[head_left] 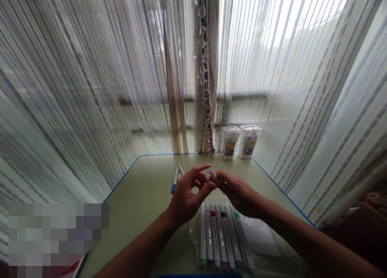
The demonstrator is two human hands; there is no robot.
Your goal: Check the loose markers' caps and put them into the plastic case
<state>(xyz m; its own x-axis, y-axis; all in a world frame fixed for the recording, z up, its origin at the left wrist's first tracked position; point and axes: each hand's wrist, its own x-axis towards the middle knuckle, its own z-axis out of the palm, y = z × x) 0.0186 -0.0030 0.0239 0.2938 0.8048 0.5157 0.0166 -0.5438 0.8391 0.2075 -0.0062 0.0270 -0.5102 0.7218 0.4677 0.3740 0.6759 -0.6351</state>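
Purple shows on the end of the marker [213, 174] that the right hand [237, 193] pinches with its fingers closed around the barrel, held just above the worktop [145, 193]. The left hand [187, 195] meets that tip, thumb and middle finger nearly closed on it and the forefinger stretched out loose, so this looks like the cap being worked, calling for a straight pull or push. Below the fingers lies a row of markers [220, 237] on clear plastic; beyond them, two loose pens [177, 177] and two tubs [238, 142].
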